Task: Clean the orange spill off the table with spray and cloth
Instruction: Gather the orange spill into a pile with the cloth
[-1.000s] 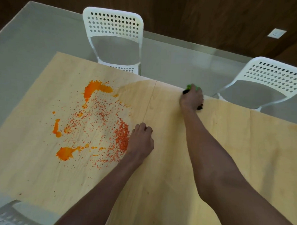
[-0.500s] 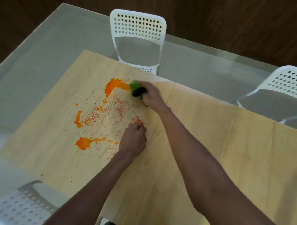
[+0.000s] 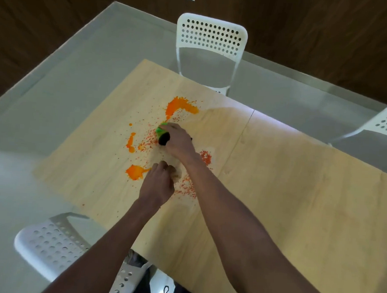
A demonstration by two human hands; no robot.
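Fingers (image 3: 167, 129) of the right hand (image 3: 179, 141) wrap a green-and-black object (image 3: 162, 135), likely the spray, held over the orange spill (image 3: 180, 107) on the desk (image 3: 285, 182). At six o'clock from it, the left hand (image 3: 158, 184) is curled closed on the desk; whether it holds a cloth, I cannot tell.

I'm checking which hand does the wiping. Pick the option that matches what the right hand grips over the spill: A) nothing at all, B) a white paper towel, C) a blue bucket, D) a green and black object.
D: the right hand is closed around a green and black object pressed among the orange spill on the table.
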